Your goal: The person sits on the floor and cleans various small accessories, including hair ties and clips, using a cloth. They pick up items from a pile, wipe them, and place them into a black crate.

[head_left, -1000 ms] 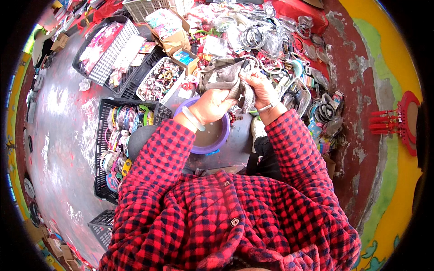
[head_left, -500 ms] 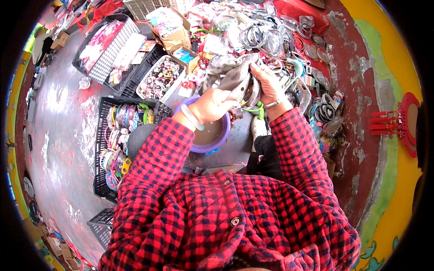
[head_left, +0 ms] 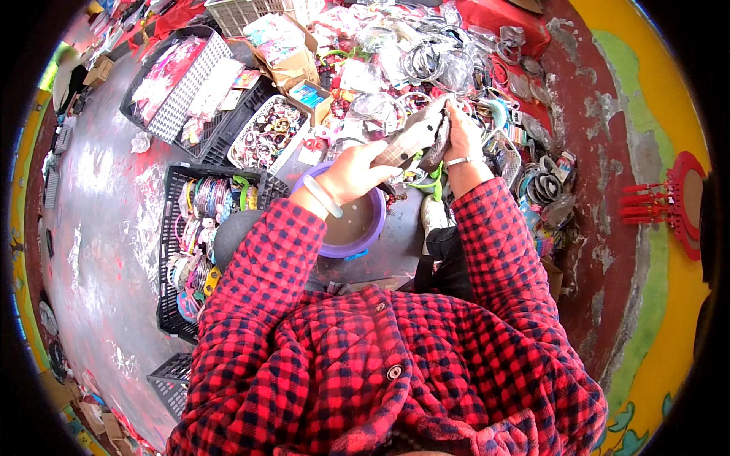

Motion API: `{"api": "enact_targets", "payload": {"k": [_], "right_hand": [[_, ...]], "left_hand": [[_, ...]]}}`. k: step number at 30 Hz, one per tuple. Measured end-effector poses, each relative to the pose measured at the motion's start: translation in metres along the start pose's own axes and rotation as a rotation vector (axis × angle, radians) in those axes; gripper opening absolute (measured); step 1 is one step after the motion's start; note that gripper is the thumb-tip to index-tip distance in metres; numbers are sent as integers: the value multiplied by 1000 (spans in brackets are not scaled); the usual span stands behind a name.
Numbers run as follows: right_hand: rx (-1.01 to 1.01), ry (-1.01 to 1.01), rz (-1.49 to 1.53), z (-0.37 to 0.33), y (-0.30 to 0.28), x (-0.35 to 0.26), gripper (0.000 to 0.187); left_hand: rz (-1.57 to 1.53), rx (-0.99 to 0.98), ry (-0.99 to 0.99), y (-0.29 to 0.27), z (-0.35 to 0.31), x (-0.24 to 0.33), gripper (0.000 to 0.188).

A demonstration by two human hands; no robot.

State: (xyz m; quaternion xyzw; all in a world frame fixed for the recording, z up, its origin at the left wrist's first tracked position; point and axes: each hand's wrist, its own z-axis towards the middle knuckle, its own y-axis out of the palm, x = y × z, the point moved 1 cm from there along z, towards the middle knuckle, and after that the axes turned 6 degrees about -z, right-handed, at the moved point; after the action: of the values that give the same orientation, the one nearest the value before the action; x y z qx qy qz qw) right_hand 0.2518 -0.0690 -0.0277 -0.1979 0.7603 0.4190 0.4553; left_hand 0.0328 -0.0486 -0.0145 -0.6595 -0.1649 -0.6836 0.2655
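Observation:
Between my hands is a folded grey-beige cloth (head_left: pixel 414 137) with dark spots, above the far rim of a purple basin (head_left: pixel 378 220) that holds murky water. My left hand (head_left: pixel 352 173), a pale bangle on its wrist, pinches the cloth's near left end between thumb and fingers. At the other end, my right hand (head_left: pixel 462 140) grips the cloth along its side, its fingertips near the top corner; some of those fingers are hidden. A bright green piece (head_left: pixel 432 181) shows just below the cloth, and whether they touch I cannot tell.
Beyond my hands spreads a pile of hair bands and plastic-wrapped goods (head_left: pixel 433 64). A white tray of small hair ties (head_left: pixel 268 131) stands to the left, near a black crate of headbands (head_left: pixel 173 251). On the right is a worn red-and-grey wall base (head_left: pixel 601 228).
The cloth was loose and crumpled; it is now flatter and folded into a narrow shape. My right hand has turned more upright and shifted slightly right and down.

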Motion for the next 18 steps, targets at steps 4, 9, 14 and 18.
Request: {"api": "enact_targets", "payload": {"k": [4,9,14,18], "right_hand": [[140,74,81,2,1,-16,23],[267,-53,-2,-3,-10,-46,35],[161,-93,167,0,-18,-63,27],[-85,-183,283,4,-31,-72,36]], "left_hand": [[-465,12,-40,-6,0,0,28],[-1088,229,-92,-19,-4,17,44],[-1229,322,60,-41,-6,1,26],[-1349,344,35,-45,-5,6,19]]}}
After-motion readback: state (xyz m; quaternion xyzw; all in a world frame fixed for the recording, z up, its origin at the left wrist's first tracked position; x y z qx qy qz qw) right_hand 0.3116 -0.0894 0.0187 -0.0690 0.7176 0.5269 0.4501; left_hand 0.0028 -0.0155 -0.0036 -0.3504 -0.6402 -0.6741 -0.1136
